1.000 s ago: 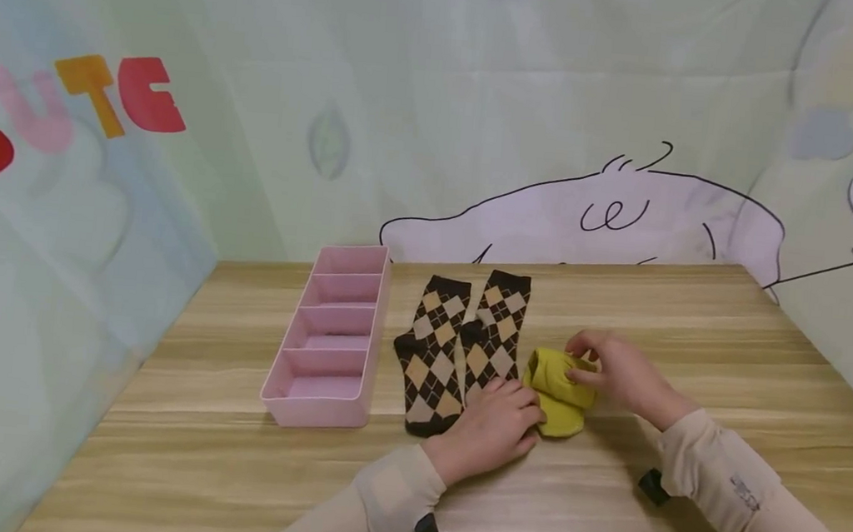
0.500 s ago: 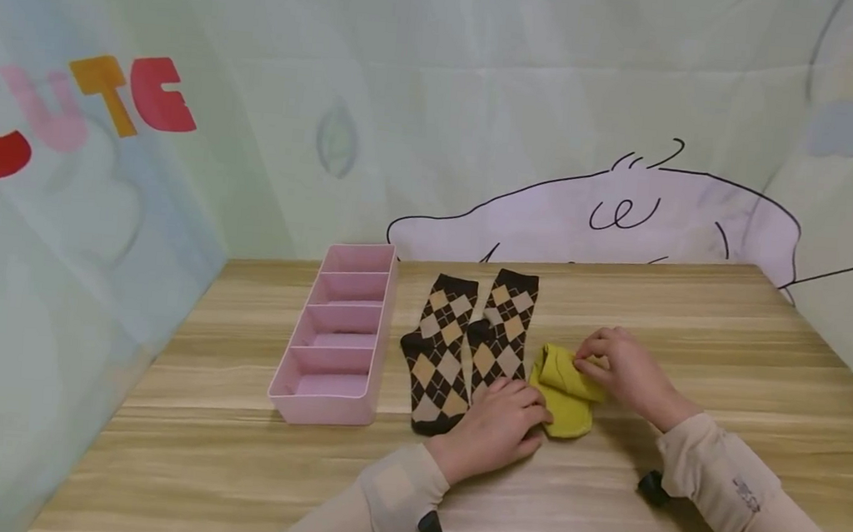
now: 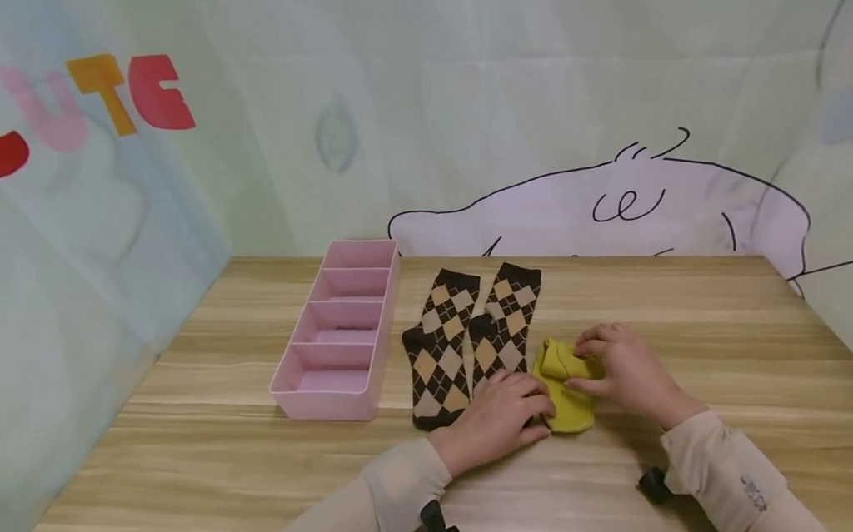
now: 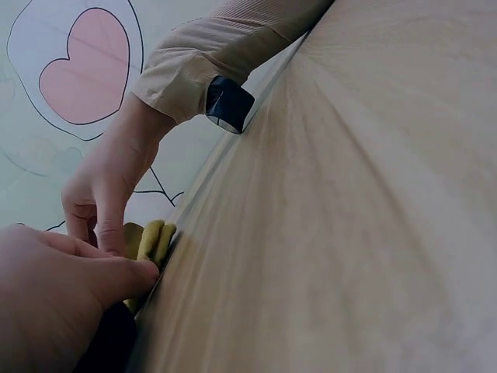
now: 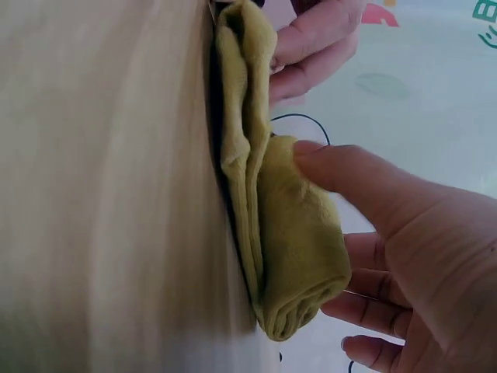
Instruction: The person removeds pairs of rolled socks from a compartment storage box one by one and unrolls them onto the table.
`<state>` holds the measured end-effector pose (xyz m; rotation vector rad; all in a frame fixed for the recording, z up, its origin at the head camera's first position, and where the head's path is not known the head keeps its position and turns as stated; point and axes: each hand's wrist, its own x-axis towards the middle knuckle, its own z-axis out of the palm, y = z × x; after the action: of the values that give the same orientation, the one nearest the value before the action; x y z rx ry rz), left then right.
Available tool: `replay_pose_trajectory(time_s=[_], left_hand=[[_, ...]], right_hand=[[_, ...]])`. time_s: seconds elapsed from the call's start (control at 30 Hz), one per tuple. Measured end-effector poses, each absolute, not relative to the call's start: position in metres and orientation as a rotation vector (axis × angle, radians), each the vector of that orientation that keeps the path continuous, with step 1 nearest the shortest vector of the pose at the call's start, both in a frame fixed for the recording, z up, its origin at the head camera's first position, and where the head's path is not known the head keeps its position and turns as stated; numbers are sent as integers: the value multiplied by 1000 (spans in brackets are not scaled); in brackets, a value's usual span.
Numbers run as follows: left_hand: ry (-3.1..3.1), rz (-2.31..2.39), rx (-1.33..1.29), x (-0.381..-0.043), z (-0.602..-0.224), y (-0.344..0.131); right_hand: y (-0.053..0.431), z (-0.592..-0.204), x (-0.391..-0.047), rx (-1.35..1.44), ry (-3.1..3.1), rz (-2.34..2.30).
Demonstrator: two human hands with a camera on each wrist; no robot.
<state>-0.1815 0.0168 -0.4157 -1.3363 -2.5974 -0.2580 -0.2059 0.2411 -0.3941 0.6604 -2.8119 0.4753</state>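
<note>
A yellow-green sock [image 3: 570, 407] lies on the table, its far end rolled up and its near end flat; I cannot tell whether it is one sock or a stacked pair. My right hand [image 3: 632, 374] holds the roll [image 5: 303, 241], thumb on the near side and fingers behind it. The fingertips of my left hand [image 3: 497, 418] rest on the flat part's left edge, also seen in the left wrist view. Left of it lie two brown argyle socks, one [image 3: 438, 350] fully visible, the other [image 3: 505, 322] partly covered at its toe by my left hand.
A pink box [image 3: 325, 407] with several compartments in a row stands left of the argyle socks. The wooden table [image 3: 230, 468] meets a printed cloth backdrop [image 3: 272, 120] at the back and sides.
The right hand has shifted its grip on the roll, its thumb now lower over the sock. The roll looks slightly more compact. The left hand stays at the sock's edge.
</note>
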Motion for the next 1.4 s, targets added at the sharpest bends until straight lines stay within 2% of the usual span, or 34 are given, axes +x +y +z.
replay_pose_trajectory(time_s=[0.67,1.4], left_hand=[[-2582,-226,-1353,-182,-414,17],[-2576,-239,-1354,-181,-416,15]], right_hand=[[244,-390,-209,557,-2779,561],[247,-386,-230,482,-2764,614]])
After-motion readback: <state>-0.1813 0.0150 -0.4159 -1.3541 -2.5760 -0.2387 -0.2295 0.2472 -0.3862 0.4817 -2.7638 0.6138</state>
